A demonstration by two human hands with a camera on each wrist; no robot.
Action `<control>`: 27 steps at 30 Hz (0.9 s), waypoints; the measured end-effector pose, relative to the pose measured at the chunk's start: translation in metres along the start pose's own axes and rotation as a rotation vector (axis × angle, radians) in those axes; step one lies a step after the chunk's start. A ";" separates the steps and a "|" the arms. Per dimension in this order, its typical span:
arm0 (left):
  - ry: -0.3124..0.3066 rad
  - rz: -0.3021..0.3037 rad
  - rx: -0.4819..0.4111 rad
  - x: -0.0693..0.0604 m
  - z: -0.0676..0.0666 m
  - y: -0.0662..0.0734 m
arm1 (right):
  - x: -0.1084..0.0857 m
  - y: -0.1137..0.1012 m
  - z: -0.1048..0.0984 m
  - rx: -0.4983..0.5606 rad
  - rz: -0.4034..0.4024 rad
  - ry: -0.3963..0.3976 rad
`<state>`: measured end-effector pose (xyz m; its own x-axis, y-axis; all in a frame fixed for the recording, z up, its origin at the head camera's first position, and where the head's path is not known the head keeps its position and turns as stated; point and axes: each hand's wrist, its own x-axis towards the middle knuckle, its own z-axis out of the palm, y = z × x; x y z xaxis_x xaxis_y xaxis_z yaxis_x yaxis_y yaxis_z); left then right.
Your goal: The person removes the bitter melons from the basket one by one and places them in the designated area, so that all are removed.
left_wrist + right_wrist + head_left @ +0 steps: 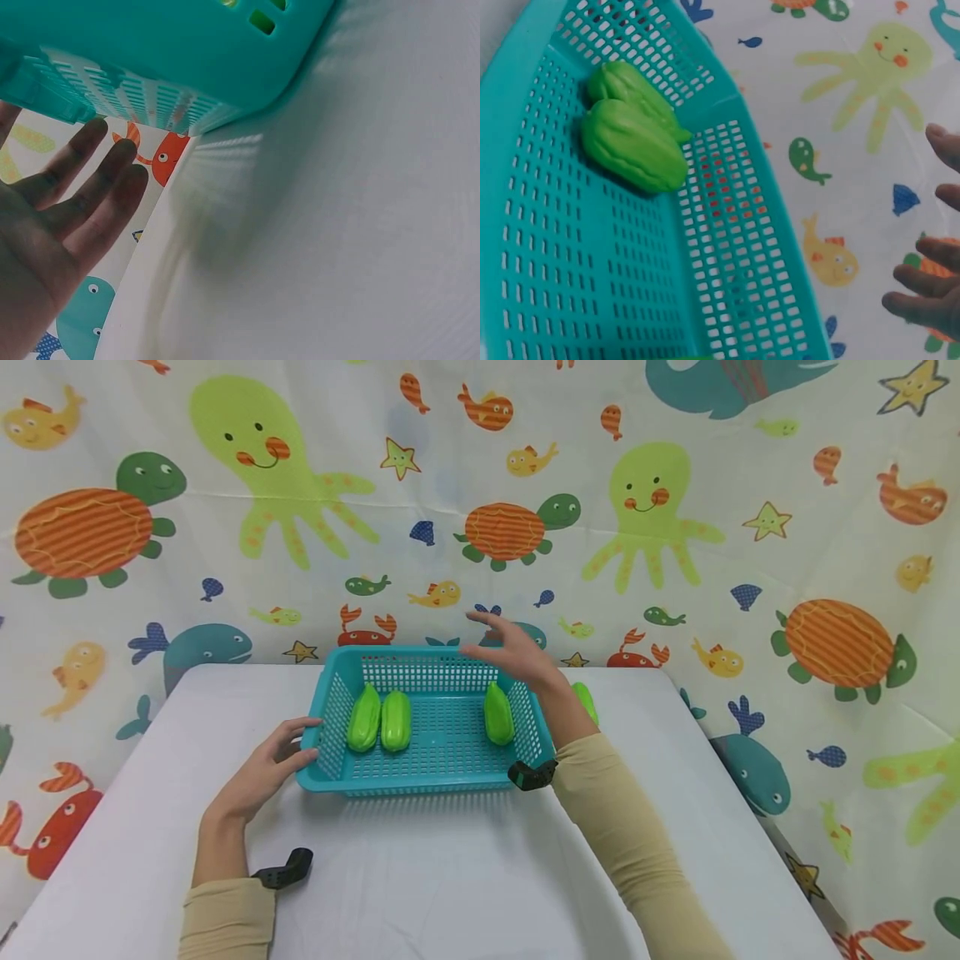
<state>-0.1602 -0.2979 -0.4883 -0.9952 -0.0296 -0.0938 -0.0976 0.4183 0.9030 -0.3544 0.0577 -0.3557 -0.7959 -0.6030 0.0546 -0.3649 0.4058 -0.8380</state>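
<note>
1. Has a turquoise basket (pixel 435 783) sitting on the white counter (pixel 420 877), close to the middle of the counter's far edge, with long sides running along that edge.
2. Shows one green vegetable (pixel 364 720) lying in the basket near the left wall, with narrow end toward the far wall.
3. Shows a blunter second vegetable (pixel 396 722) lying just beside the first, on the basket floor.
4. Has a third vegetable (pixel 498 714) lying in the same basket, well apart from that pair and near the right wall, again with narrow end toward the far wall.
5. Shows a fourth vegetable (pixel 587 702) outside the basket, off the right wall and near the counter's far edge, partly hidden behind the right arm.
6. Has the left hand (pixel 258 774) at the basket's left rim, with fingers parted and gently bent, holding nothing; cannot tell for sure whether touching the rim.
7. Has the right hand (pixel 521 653) raised by the basket's far right corner, with fingers spread, gripping nothing, and apart from the far wall in the right wrist view.
8. Shows a black device (pixel 283 870) at the left wrist and another black device (pixel 532 774) at the right, beside tan sleeves (pixel 630 835).
9. Shows a cloth (pixel 450 452) printed with sea animals hanging behind the counter's far edge.
</note>
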 end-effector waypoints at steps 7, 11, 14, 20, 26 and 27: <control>0.005 0.002 -0.001 -0.005 0.004 0.003 | 0.011 0.007 0.015 -0.001 -0.041 -0.080; 0.004 -0.001 0.004 -0.006 0.006 0.003 | 0.016 0.009 0.024 0.019 -0.071 -0.123; 0.003 0.000 0.006 -0.007 0.007 0.003 | 0.019 0.011 0.031 0.021 -0.076 -0.135; 0.007 -0.003 0.002 -0.011 0.009 0.004 | 0.025 0.017 0.048 0.028 -0.036 -0.192; 0.016 -0.009 -0.007 -0.013 0.012 0.004 | 0.031 0.022 0.062 0.000 -0.023 -0.256; 0.017 -0.008 -0.009 -0.013 0.013 0.004 | 0.031 0.024 0.063 -0.003 -0.021 -0.265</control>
<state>-0.1471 -0.2839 -0.4884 -0.9944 -0.0487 -0.0940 -0.1057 0.4094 0.9062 -0.3568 0.0051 -0.4081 -0.6339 -0.7700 -0.0721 -0.3823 0.3930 -0.8363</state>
